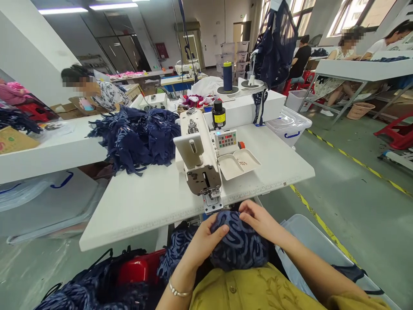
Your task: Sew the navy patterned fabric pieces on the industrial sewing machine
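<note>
A navy garment with a wavy lighter-blue pattern lies bunched and rounded in front of my body, just below the table edge. My left hand grips its left side, thumb on top and the other fingers hidden beneath. At its upper right edge, my right hand has thumb and curled fingers closed on the fabric. Directly beyond both hands stands a white sewing machine, its needle area and metal plate close to the garment. More patterned navy fabric hangs to the left of my left hand.
A pile of navy pieces covers the table's back left. Right of the machine are a control panel and a divided tray with small parts. A red stool holding garments stands left, a plastic bin right. Co-workers sit farther away.
</note>
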The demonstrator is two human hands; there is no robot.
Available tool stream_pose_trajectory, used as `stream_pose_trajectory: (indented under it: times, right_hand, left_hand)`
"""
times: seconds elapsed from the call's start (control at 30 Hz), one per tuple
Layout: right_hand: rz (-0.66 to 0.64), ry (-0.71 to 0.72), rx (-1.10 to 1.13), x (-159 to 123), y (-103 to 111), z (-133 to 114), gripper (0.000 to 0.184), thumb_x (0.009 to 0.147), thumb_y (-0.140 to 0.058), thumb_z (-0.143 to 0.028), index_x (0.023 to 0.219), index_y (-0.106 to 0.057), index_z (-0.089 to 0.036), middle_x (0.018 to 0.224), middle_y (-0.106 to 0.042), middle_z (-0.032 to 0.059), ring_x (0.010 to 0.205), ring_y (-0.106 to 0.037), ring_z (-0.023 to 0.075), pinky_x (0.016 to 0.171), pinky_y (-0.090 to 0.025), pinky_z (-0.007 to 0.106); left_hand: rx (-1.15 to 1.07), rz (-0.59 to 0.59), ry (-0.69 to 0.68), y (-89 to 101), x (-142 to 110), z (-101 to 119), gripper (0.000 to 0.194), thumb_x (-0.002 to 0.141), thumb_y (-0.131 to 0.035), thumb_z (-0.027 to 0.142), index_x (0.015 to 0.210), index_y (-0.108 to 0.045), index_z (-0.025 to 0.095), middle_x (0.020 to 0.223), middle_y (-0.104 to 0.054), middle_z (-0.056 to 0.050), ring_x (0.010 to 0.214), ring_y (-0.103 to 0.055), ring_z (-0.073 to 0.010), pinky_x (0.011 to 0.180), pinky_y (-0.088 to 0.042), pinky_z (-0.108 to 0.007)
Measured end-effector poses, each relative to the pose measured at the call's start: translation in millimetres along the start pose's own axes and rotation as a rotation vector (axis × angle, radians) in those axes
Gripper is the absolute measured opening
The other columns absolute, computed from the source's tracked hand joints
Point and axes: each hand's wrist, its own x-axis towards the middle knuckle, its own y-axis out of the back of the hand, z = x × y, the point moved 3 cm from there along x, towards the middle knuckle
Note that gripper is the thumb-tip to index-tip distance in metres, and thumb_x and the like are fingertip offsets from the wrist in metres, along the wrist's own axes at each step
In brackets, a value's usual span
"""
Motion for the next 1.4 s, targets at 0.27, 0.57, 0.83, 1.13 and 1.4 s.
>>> stream_pose_trajectory:
  times: [0.27, 0.57, 0.83, 1.13, 1.4]
  right_hand:
    - [-0.162, -0.122, 0.543, 9, -22, -1, 0.042, 0.085, -0.058, -0.058, 0.105, -0.066, -0.022, 0.092, -0.064, 0.0034, 0.09, -0.059, 0.0191, 0.084, -0.047, 0.032]
    - [0.046, -0.146, 0.588, 55, -24, -12, 0.039, 0.07, -0.072, -0.054, 0.082, -0.059, -0.019, 0.06, -0.051, -0.0053, 0.049, -0.043, 0.0094, 0.049, -0.038, 0.024]
    - [0.006, -0.003, 0.099, 71, -17, -24, 0.03, 0.08, -0.064, -0.05, 0.079, -0.056, -0.021, 0.06, -0.051, -0.0036, 0.055, -0.051, 0.0147, 0.053, -0.039, 0.026]
    - [0.08, 0.203, -0.262, 97, -19, -22, 0.026, 0.089, -0.039, -0.032, 0.085, -0.061, -0.018, 0.084, -0.067, 0.008, 0.08, -0.061, 0.0223, 0.071, -0.046, 0.032]
    - [0.051, 0.319, -0.161, 113, -20, -37, 0.027, 0.082, -0.049, -0.024, 0.098, -0.071, -0.02, 0.103, -0.072, 0.0085, 0.099, -0.063, 0.0253, 0.085, -0.051, 0.037]
  left_hand:
    - [0.406, -0.059, -0.097, -15.6, 0, 19, 0.037, 0.092, -0.046, 0.043, 0.073, -0.058, 0.015, 0.066, -0.051, 0.003, 0.064, -0.042, -0.0109, 0.061, -0.033, -0.023]
    - [0.478, 0.271, -0.086, 25.8, -11, 29, 0.043, 0.091, -0.044, 0.046, 0.06, -0.036, 0.018, 0.059, -0.032, 0.005, 0.058, -0.031, -0.0091, 0.054, -0.024, -0.023]
    - [0.966, 0.627, -0.213, 43.3, -4, 29, 0.029, 0.09, -0.054, 0.037, 0.07, -0.056, 0.017, 0.072, -0.056, -0.002, 0.069, -0.053, -0.0156, 0.063, -0.041, -0.027]
    - [1.405, 0.482, -0.748, 4.4, -7, 10, 0.034, 0.096, -0.043, 0.016, 0.129, -0.053, 0.017, 0.121, -0.064, -0.008, 0.113, -0.056, -0.0181, 0.099, -0.041, -0.034]
    - [1.564, 0.684, -0.582, -4.0, -8, 3, 0.037, 0.094, -0.05, 0.018, 0.13, -0.055, 0.02, 0.124, -0.063, -0.006, 0.117, -0.056, -0.0204, 0.093, -0.04, -0.035]
